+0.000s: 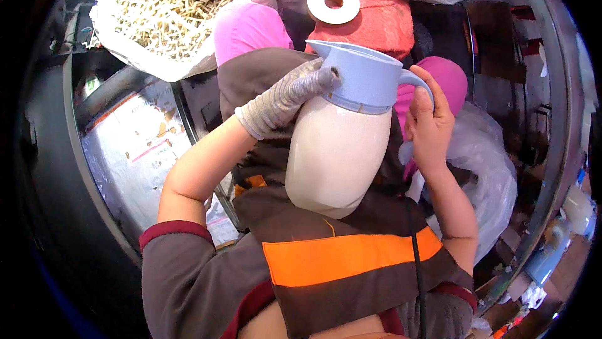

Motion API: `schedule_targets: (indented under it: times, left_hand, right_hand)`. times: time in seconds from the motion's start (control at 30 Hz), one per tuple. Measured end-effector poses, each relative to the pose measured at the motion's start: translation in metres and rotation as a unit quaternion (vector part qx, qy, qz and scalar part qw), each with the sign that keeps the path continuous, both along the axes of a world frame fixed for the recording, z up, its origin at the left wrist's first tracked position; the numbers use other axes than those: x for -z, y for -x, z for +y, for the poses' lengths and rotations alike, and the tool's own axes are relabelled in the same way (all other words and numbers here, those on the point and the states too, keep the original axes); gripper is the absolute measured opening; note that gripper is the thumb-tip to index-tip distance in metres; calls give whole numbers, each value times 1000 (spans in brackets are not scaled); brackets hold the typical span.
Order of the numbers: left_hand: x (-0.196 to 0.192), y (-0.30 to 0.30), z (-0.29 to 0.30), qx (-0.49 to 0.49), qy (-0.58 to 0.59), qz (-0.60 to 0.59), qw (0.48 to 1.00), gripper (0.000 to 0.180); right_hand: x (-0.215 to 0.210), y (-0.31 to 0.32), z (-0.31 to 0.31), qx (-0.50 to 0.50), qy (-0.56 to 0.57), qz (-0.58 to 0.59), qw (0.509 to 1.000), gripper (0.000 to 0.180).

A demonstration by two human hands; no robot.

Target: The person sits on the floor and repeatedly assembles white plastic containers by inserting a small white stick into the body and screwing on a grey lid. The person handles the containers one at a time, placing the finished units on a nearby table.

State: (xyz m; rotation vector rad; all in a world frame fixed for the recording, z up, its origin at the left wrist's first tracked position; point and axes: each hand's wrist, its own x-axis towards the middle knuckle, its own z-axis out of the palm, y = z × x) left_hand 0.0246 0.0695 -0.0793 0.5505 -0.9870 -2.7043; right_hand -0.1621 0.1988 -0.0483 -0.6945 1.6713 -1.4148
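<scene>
A thermos jug (338, 157) with a cream body and a light blue collar, spout and handle leans upright above my lap, spout toward the upper left. My left hand (285, 98), in a grey knit glove, is closed against the jug's left side just below the spout. The thumb lies across the blue collar; the other fingers are hidden by the jug. My bare right hand (429, 123) grips the blue handle on the other side, fingers bent around it. A dark apron (382, 213) with an orange band lies beneath the jug.
Beyond my knees stand a white sack (103, 38) of small beige pieces, a cream tape roll (320, 10) and a red cloth (389, 22). Clear plastic (492, 170) lies at right. Paper with scraps (141, 132) is at left. Blue and white parts (552, 254) lie far right.
</scene>
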Motion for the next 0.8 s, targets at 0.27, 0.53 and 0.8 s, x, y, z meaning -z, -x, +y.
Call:
schedule_targets:
  times: [0.27, 0.53, 0.8]
  left_hand:
    - [0, -4, -2, -2, 75, -28, 997, 62]
    - [-13, -4, -2, 21, 130, -26, 991, 69]
    - [-27, 5, 3, 43, 186, -11, 981, 58]
  right_hand:
    - [7, -3, -4, -7, 4, 5, 1000, 29]
    - [17, 3, 0, -31, -3, -15, 999, 29]
    - [-7, 34, 8, -148, -90, -108, 979, 43]
